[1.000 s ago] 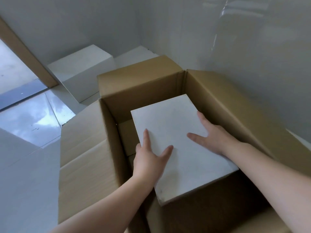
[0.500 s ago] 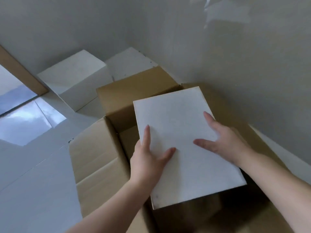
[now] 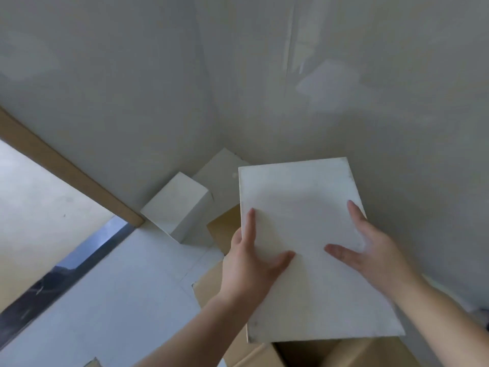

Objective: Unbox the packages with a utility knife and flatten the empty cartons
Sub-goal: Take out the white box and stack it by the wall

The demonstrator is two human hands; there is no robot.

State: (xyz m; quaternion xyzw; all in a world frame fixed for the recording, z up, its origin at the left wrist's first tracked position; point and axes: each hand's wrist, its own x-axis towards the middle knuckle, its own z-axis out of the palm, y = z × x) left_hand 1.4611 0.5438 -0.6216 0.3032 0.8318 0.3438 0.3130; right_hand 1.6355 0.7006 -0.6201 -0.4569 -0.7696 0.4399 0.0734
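Both hands, left (image 3: 251,263) and right (image 3: 370,250), grasp the white box (image 3: 304,221) by its sides, now raised higher above the brown carton (image 3: 344,350) than before.

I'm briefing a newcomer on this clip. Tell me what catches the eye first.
The white box at centre right, which the left hand and right hand grip by its sides above the open brown carton. Behind it, two more white boxes sit in the corner where the walls meet.
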